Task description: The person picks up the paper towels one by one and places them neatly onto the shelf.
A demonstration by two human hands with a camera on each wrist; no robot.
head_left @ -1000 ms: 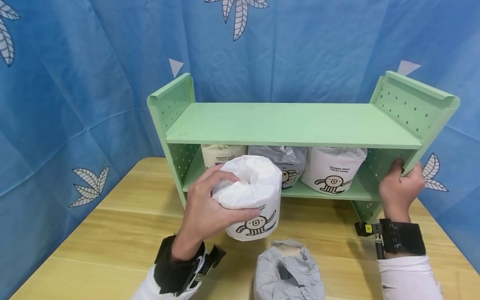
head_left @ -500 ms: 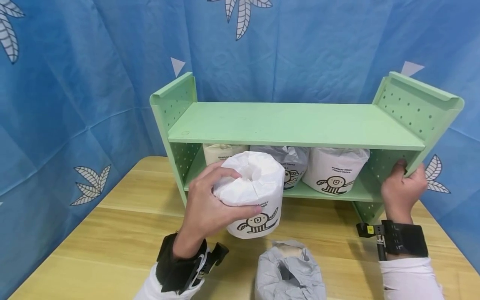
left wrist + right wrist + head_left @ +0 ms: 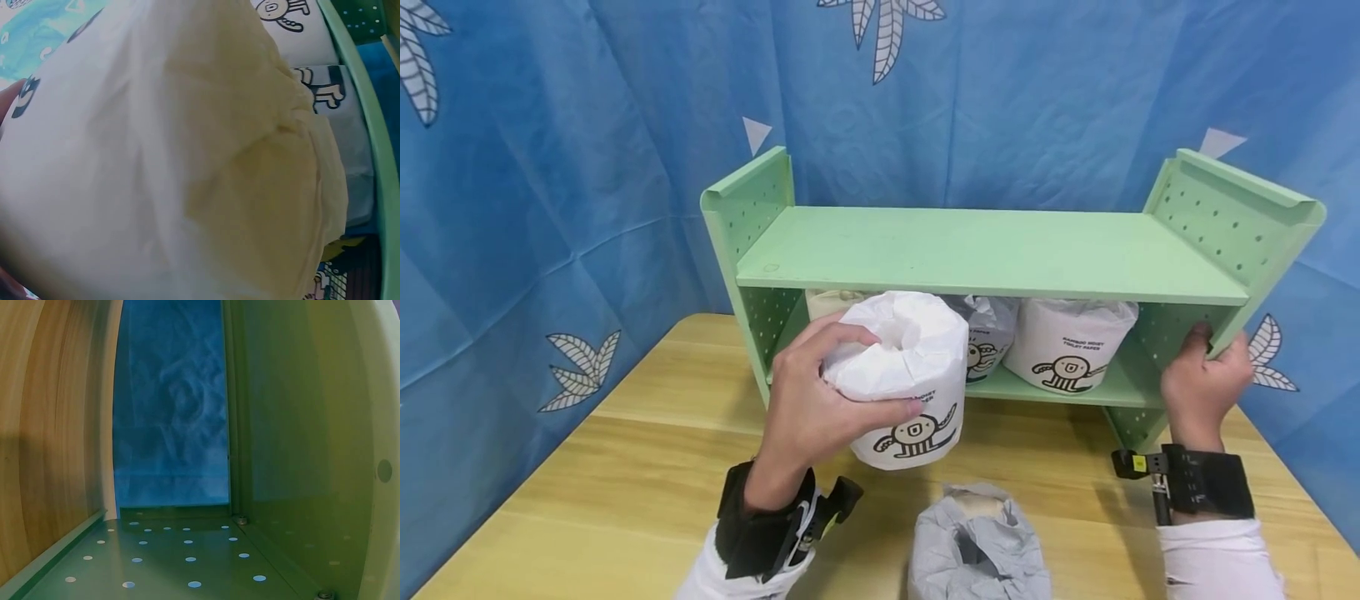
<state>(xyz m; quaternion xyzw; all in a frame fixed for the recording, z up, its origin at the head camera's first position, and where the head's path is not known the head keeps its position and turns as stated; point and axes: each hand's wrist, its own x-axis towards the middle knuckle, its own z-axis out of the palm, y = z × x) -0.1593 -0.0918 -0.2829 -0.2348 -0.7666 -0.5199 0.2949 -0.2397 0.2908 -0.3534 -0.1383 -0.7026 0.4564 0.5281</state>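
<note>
My left hand (image 3: 820, 400) grips a white paper-wrapped toilet roll (image 3: 917, 400) from its left side, thumb across the printed front and fingers over the top. The roll is held above the table, before the lower shelf of a green rack (image 3: 992, 250). In the left wrist view the wrapped roll (image 3: 156, 162) fills most of the picture. My right hand (image 3: 1206, 383) grips the front edge of the rack's right side panel. On the lower shelf sit a cream roll (image 3: 827, 304), partly hidden, a grey roll (image 3: 988, 333) and another white roll (image 3: 1071, 342).
A grey-wrapped roll (image 3: 977, 550) stands on the wooden table (image 3: 625, 467) in front, cut off by the frame's bottom. Behind the rack hangs a blue curtain (image 3: 1000, 100) with leaf prints. The right wrist view shows the rack's perforated side panel (image 3: 162, 569).
The left hand has brought the white roll slightly up and toward the shelf, covering more of the cream and grey rolls. The right hand keeps its grip on the panel.
</note>
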